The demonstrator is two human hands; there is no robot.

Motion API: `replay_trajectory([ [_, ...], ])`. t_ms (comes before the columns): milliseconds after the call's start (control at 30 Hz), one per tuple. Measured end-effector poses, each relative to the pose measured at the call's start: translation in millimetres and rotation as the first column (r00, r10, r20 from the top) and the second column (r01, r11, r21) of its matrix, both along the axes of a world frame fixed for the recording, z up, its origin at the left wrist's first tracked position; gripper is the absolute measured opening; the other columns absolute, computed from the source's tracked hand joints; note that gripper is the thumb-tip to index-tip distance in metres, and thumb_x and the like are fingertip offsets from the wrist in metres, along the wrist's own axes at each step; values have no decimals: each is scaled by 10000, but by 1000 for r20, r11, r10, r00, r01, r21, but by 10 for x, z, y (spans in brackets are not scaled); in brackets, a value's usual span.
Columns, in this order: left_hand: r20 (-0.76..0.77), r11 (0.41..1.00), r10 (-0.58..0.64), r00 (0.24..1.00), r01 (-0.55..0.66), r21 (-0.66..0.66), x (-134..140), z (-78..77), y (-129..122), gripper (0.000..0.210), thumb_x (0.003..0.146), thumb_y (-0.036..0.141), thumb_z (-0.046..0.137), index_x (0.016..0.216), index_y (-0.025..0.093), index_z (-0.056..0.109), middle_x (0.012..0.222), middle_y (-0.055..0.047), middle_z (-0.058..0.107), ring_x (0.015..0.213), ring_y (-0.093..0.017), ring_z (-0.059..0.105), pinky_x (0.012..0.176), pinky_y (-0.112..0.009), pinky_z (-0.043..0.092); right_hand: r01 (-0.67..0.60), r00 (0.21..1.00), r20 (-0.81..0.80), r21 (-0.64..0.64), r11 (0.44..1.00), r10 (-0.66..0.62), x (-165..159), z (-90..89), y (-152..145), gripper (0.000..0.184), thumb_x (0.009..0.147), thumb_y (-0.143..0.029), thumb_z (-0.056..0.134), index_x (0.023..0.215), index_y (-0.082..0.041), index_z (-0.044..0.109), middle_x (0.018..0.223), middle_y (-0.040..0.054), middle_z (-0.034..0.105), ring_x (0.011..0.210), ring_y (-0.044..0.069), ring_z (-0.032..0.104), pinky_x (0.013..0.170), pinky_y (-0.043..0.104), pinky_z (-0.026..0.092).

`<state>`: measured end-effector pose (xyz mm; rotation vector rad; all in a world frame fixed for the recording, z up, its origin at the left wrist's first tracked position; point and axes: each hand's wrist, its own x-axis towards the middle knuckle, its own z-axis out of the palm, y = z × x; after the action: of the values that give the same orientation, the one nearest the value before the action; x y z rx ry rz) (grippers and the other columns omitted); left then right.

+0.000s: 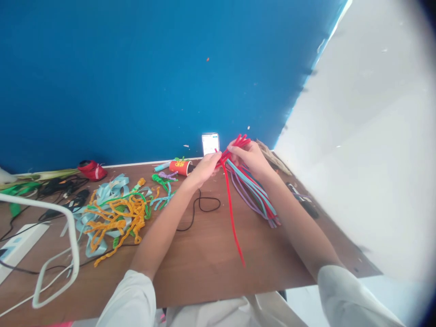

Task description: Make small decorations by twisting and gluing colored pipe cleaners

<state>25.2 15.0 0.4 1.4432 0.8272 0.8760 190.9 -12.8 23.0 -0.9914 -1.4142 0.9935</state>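
Red pipe cleaners (230, 200) are between my two hands above the back of the table, one long end hanging down toward the table's middle. My left hand (207, 167) pinches them at the left. My right hand (248, 156) is closed round them at the right, with several short red tips poking up past its fingers. Below and behind my right hand, a bundle of light blue, purple and red pipe cleaners (254, 193) trails down to the right. Whether that hand also holds the bundle is hidden.
Twisted orange pipe cleaners (119, 218) and pale blue ribbon (98, 245) lie heaped at the left. A red paper cup (179, 167) lies on its side near a lit phone (210, 143). A white metal frame (72, 240) and power strip (22, 247) occupy the far left. Black cable (194, 213) crosses the table.
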Motion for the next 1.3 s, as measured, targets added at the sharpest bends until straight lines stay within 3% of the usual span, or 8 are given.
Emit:
replay_trajectory([
  [167,-5,990,111,994,-110,93,43,-33,29,342,980,448,463,775,178,510,568,52,392,458,-62,335,451,-193,250,-89,967,230,-107,990,111,-27,18,-56,282,824,-412,716,982,-206,606,655,-13,619,541,128,556,471,254,373],
  [300,-16,979,182,983,-179,102,52,-52,41,322,982,437,454,790,183,501,597,41,451,483,-68,400,467,-188,295,-110,919,374,-68,992,128,-66,-11,-80,221,853,-374,674,967,-189,640,710,10,657,597,142,587,548,277,437],
  [433,-62,982,157,986,-149,114,41,-63,36,339,989,457,419,812,184,517,592,21,516,496,-78,454,453,-175,282,-133,921,364,-46,990,140,-53,-26,-60,202,855,-341,642,971,-177,664,790,34,702,647,154,604,602,297,472],
  [633,-5,999,38,999,-38,1,6,-21,36,343,960,492,462,783,198,453,526,69,390,386,-40,268,407,-177,148,-106,908,412,37,994,81,11,-42,-11,170,817,-321,687,913,-180,694,805,39,698,720,172,610,657,307,478],
  [800,-2,997,41,999,-42,-58,-10,2,40,350,932,480,499,734,199,436,495,91,311,367,-30,215,399,-177,116,-94,863,502,73,993,45,0,-78,17,217,831,-361,685,920,-164,692,832,55,698,733,180,610,679,323,476],
  [933,35,993,-7,999,12,-121,-28,40,18,337,925,439,489,703,188,458,477,106,257,359,-26,170,391,-177,94,-125,906,416,92,988,76,-33,-85,12,328,806,-353,723,1079,-180,667,893,55,696,783,193,619,711,341,499],
  [1133,40,979,-128,991,133,-156,-63,107,-31,337,904,465,524,717,189,476,477,106,244,366,-28,148,390,-178,73,-194,943,272,-25,981,193,-46,-88,-7,371,767,-310,756,1113,-209,669,808,27,669,790,207,620,703,353,522],
  [1300,120,962,-183,976,203,-183,-85,155,-57,301,933,427,483,751,188,490,512,102,239,373,-32,141,389,-179,71,-137,975,180,12,991,132,-73,-72,-6,393,726,-314,771,1091,-207,672,739,-1,636,774,195,612,713,340,517],
])
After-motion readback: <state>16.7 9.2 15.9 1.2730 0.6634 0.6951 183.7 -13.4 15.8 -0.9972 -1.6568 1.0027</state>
